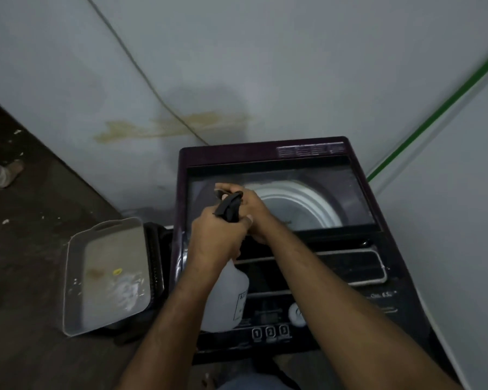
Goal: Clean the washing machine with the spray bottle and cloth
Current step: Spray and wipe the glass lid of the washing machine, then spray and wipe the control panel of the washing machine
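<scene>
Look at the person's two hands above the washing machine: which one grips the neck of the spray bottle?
The left hand grips the spray bottle at its neck, below the black trigger head; the right hand sits further up, at the nozzle.

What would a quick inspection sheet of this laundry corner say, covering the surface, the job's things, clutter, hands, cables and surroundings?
Surface: washing machine top, dark purple, glass lid closed, white drum visible beneath.
Job's things: spray bottle, translucent with black trigger head, held above the lid; cloth not seen.
Clutter: grey tray beside the machine's left side, holding residue and a small yellow bit.
Hands: left hand grips the bottle's neck; right hand is at the trigger head, its grip partly hidden.
Cables: pale cord running down the wall behind the machine; green line on the right wall.
Surroundings: pale wall with a brownish stain; dark floor.
</scene>
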Demonstrator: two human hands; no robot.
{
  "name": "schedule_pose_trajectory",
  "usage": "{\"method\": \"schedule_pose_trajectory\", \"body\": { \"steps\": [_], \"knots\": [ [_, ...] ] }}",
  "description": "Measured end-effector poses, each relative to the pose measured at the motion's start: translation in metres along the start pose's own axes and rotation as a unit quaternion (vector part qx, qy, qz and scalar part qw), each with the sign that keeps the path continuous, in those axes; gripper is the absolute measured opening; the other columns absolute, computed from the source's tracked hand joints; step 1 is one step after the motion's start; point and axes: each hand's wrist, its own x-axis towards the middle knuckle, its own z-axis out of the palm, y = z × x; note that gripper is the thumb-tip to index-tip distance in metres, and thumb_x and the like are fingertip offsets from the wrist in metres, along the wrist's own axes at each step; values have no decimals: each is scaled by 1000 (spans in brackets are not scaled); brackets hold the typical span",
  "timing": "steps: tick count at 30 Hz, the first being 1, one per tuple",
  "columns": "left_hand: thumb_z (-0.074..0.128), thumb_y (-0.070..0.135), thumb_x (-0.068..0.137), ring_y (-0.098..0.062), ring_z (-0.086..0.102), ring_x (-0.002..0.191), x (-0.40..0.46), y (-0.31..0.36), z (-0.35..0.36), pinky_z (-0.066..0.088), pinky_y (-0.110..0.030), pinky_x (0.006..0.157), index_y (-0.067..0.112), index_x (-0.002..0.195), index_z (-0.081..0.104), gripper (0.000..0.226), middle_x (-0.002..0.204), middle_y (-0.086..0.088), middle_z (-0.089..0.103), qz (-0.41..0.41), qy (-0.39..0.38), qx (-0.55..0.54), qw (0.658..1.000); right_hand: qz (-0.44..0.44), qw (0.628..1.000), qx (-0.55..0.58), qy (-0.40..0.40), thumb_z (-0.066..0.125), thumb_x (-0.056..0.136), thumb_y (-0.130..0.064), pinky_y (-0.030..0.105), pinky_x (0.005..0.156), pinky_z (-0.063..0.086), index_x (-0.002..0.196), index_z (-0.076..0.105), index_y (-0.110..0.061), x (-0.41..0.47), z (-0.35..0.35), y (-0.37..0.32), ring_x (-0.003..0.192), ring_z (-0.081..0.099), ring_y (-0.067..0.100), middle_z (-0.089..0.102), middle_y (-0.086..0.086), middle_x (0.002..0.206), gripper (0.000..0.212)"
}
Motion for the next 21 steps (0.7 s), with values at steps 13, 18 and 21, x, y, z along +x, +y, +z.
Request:
{"method": "schedule_pose_trajectory", "body": {
  "steps": [13,18,21],
  "knots": [
    [84,27,84,-25,74,67,-65,-107,-87,65,-40,67,22,89,75,11,80,-5,78,-21,-3,-11,1000,85,940,266,196,49,108,-11,37,97,56,134,62,-14,-84,72,11,119,66,27,71,10,126,30],
    [82,27,85,-23,65,50,-78,-127,-99,60,-37,58,21,79,73,13,73,-7,76,-23,3,-16,1000,95,937,279,187,46,108,-9,47,109,50,124,66,-16,-94,106,13,115,67,26,71,13,124,26],
    [83,29,85,-24,64,52,-85,-136,-104,60,-38,61,23,76,69,18,77,-8,77,-36,7,-20,999,102,934,292,181,43,109,-9,47,107,51,131,63,-9,-101,120,16,110,66,26,69,16,124,29]
  ]
}}
